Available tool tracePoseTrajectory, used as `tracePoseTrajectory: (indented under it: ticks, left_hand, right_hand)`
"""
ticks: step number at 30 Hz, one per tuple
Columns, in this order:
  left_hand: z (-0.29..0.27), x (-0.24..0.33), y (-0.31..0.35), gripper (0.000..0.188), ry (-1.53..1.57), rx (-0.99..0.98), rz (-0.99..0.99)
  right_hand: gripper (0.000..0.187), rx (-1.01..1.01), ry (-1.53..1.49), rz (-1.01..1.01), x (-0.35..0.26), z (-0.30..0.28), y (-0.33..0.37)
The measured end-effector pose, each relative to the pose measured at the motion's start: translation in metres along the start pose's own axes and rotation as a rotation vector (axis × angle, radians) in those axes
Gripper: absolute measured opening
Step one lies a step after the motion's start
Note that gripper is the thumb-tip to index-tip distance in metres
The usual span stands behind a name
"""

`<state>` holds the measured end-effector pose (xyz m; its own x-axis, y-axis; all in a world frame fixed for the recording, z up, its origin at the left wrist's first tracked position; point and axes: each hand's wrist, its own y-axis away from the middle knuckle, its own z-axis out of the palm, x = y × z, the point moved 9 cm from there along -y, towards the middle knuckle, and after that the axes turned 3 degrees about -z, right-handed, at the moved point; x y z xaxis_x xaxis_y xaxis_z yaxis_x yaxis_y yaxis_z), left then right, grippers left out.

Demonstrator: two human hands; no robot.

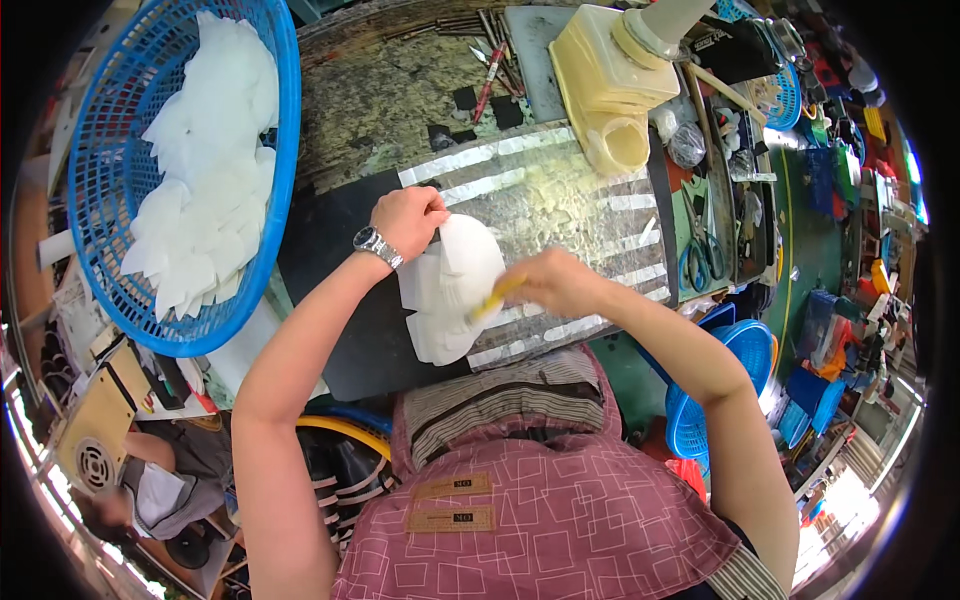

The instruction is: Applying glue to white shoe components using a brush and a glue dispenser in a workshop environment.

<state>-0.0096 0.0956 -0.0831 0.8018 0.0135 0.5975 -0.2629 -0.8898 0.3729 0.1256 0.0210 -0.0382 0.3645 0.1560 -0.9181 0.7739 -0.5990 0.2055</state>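
Observation:
Several thin white cut pieces [455, 300] lie fanned over one another on a dark mat [350, 310] in front of me. My left hand [408, 220], with a steel watch on its wrist, pinches the far edge of the pile. In my right hand [556, 280] is a yellow-handled brush [497, 297], held by its handle and slightly blurred. Its lower end rests on or just over the right side of the pieces; I cannot tell which. Right of the pile, the work surface carries pale strips and a smeared yellowish coating [560, 200].
A blue basket [290, 150] heaped with more white pieces stands at the left. Beyond the mat is a cream glue container [610, 70] with an open spout. A red craft knife [489, 82] lies at the back. Scissors [700, 255] lie at the right; blue baskets [690, 425] stand below.

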Motion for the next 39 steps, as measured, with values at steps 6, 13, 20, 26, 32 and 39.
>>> tracePoseTrajectory:
  ticks: [6, 13, 20, 26, 32, 39]
  left_hand:
    - [-0.008, 0.018, 0.013, 0.014, -0.079, 0.137, 0.110]
    - [-0.023, 0.039, 0.032, 0.015, 0.066, 0.137, 0.089]
    - [-0.058, 0.068, 0.049, 0.009, -0.085, 0.384, 0.290]
    - [-0.095, 0.154, 0.103, 0.019, 0.017, 0.690, 0.737]
    - [0.054, 0.158, 0.106, 0.012, -0.079, 0.249, 0.944]
    - [0.092, 0.159, 0.114, 0.007, -0.310, 0.246, 1.104]
  right_hand:
    - [0.029, 0.260, 0.273, -0.167, -0.011, -0.002, 0.039]
    - [0.020, 0.361, 0.073, -0.009, -0.004, 0.004, 0.069]
    - [0.018, 0.537, -0.336, 0.314, 0.021, -0.040, 0.089]
    - [0.017, 1.091, 0.036, 0.326, 0.020, -0.180, 0.139]
    - [0.017, 0.994, -0.113, 0.328, 0.059, -0.200, 0.120]
    - [0.013, 0.614, 0.081, 0.113, 0.030, -0.105, 0.073]
